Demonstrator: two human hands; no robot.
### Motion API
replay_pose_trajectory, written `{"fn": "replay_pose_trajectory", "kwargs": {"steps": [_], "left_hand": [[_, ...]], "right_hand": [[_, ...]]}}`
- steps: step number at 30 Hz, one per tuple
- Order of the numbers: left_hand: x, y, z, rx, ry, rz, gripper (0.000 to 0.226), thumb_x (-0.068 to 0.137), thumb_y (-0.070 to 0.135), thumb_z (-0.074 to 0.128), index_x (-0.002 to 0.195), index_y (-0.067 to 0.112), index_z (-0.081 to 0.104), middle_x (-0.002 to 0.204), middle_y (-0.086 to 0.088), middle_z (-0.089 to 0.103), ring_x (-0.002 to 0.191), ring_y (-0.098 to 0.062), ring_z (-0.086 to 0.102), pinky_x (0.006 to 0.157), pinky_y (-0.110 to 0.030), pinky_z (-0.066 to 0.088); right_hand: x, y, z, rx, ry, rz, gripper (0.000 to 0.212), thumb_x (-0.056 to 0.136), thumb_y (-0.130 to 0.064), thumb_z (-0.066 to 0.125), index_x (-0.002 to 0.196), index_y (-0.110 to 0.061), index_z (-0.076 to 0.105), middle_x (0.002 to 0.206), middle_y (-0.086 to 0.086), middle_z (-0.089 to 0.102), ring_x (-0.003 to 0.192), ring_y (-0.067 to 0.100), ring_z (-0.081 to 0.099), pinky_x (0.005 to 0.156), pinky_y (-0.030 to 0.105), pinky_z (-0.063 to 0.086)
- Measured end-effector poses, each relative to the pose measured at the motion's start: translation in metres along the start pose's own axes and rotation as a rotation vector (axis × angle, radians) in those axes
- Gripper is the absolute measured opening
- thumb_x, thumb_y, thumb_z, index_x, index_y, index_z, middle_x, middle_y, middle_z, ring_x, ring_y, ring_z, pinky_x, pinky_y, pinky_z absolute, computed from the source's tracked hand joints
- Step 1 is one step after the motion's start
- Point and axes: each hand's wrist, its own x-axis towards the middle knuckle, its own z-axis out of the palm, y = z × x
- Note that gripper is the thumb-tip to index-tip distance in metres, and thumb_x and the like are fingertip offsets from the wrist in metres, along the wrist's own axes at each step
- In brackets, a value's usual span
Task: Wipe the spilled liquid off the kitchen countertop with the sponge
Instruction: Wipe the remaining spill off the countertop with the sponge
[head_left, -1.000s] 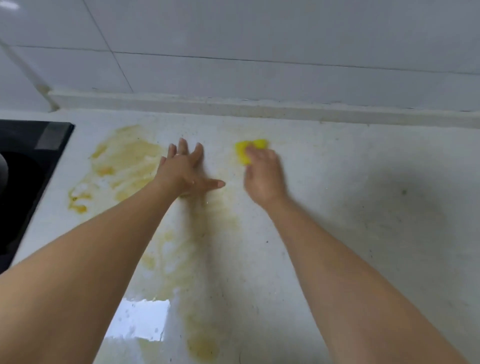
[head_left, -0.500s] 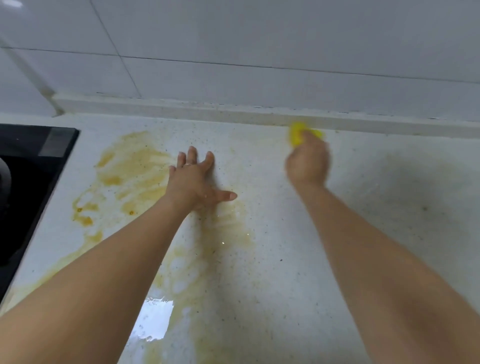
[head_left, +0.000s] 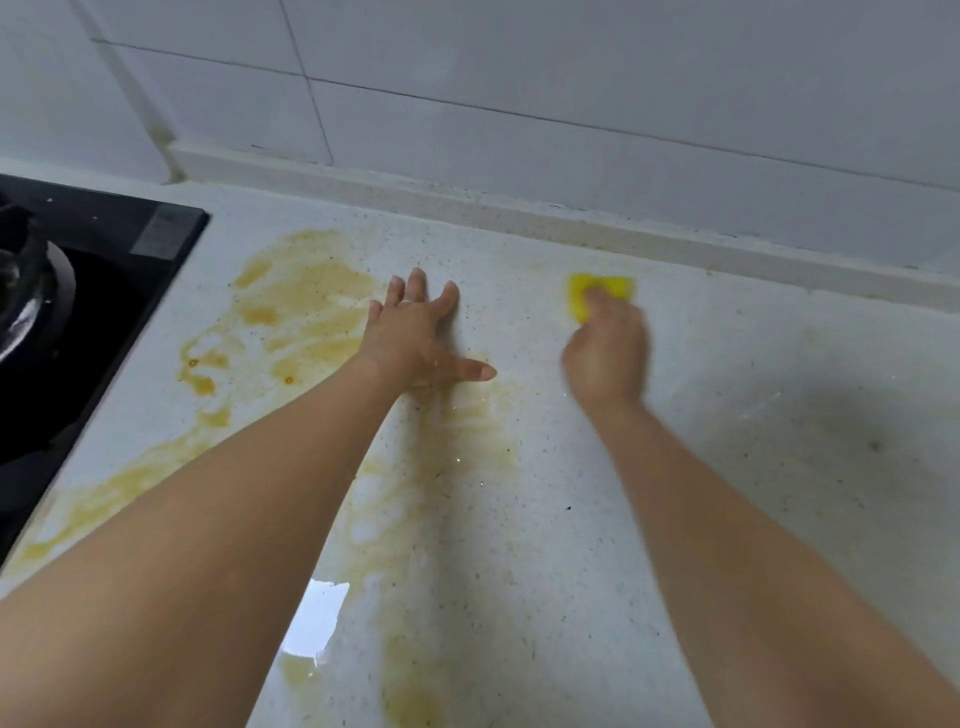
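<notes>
**Sponge sits to the right of the mess**

The right hand presses the yellow sponge on the countertop near the back ledge, fingers curled over it. The amber spill lies to its left, towards the hob, trailing to the front edge. The left hand rests flat and spread at the spill's edge, between the two, so I'd say the sponge must sweep leftward

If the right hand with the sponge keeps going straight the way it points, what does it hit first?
Probably the raised ledge at the foot of the tiled wall. The right hand pushes the sponge over bare countertop toward it; nothing else shows between.
</notes>
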Motion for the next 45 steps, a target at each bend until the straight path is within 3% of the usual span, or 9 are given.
{"fn": "replay_pose_trajectory", "kwargs": {"steps": [4,11,17,23,27,33,37,42,45], "left_hand": [[-0.006,0.002,-0.003,-0.019,-0.033,0.002,0.115,0.065,0.070,0.065,0.152,0.026,0.003,0.158,-0.010,-0.011,0.145,-0.031,-0.012,0.117,-0.047,0.001],[-0.027,-0.053,-0.034,-0.031,0.068,0.011,0.102,0.078,0.064,0.056,0.152,0.019,0.003,0.158,-0.014,-0.011,0.145,-0.034,-0.009,0.116,-0.048,0.007],[-0.016,-0.119,-0.051,-0.008,0.019,-0.100,0.098,0.082,0.059,0.058,0.152,0.021,0.002,0.158,-0.011,-0.014,0.145,-0.032,-0.012,0.117,-0.045,0.004],[-0.006,-0.133,-0.048,-0.010,-0.039,-0.018,0.099,0.079,0.065,0.055,0.152,0.023,0.002,0.158,-0.011,-0.012,0.146,-0.032,-0.010,0.118,-0.044,0.005],[-0.001,-0.138,-0.046,-0.066,-0.016,-0.011,0.100,0.077,0.065,0.059,0.152,0.025,0.006,0.159,-0.010,-0.008,0.146,-0.029,-0.009,0.118,-0.043,0.005],[0.003,-0.141,-0.044,-0.041,-0.001,0.006,0.101,0.074,0.066,0.061,0.151,0.028,0.010,0.159,-0.010,-0.006,0.146,-0.028,-0.008,0.119,-0.044,0.007],[0.005,-0.141,-0.043,-0.084,0.008,0.008,0.098,0.073,0.062,0.064,0.151,0.027,0.016,0.159,-0.012,-0.004,0.146,-0.029,-0.007,0.118,-0.044,0.006],[0.004,-0.141,-0.043,-0.014,0.004,0.015,0.101,0.073,0.070,0.058,0.152,0.026,0.010,0.159,-0.012,-0.005,0.146,-0.030,-0.006,0.119,-0.045,0.008],[0.001,-0.140,-0.047,-0.030,-0.020,0.023,0.101,0.075,0.067,0.059,0.152,0.024,0.008,0.158,-0.013,-0.008,0.146,-0.032,-0.008,0.118,-0.045,0.006]], "right_hand": [[-0.037,-0.033,0.017,0.131,-0.075,-0.361,0.052,0.078,-0.015,0.035,0.125,-0.007,0.055,0.128,0.014,0.057,0.111,0.035,0.053,0.096,0.042,0.042],[-0.005,-0.034,-0.003,0.057,0.019,0.117,0.043,0.084,0.000,0.044,0.126,-0.004,0.052,0.123,0.024,0.055,0.111,0.040,0.049,0.094,0.041,0.038],[-0.047,-0.158,0.059,0.181,-0.124,-0.372,0.048,0.075,-0.006,0.040,0.118,-0.006,0.061,0.117,0.018,0.064,0.100,0.040,0.058,0.089,0.043,0.048],[-0.006,-0.109,0.031,0.058,0.089,0.310,0.039,0.080,0.002,0.043,0.117,-0.001,0.056,0.107,0.031,0.057,0.101,0.044,0.053,0.084,0.045,0.042],[-0.015,-0.189,0.079,0.204,-0.085,-0.157,0.049,0.079,-0.004,0.041,0.126,-0.003,0.054,0.128,0.019,0.056,0.115,0.036,0.050,0.099,0.037,0.036],[0.026,-0.179,0.068,0.038,-0.010,0.137,0.048,0.085,-0.002,0.041,0.131,-0.011,0.047,0.126,0.015,0.055,0.115,0.034,0.047,0.095,0.036,0.038],[0.005,-0.214,0.087,0.188,-0.204,-0.303,0.046,0.083,0.000,0.043,0.126,-0.011,0.055,0.131,0.011,0.056,0.118,0.031,0.050,0.101,0.038,0.039],[0.010,-0.110,0.037,0.068,0.078,0.269,0.056,0.067,-0.013,0.030,0.112,-0.005,0.062,0.104,0.027,0.063,0.097,0.041,0.059,0.079,0.039,0.045],[-0.024,-0.169,0.061,0.180,-0.027,0.064,0.053,0.073,-0.010,0.033,0.117,-0.001,0.061,0.114,0.025,0.062,0.104,0.040,0.057,0.090,0.038,0.043]]}}
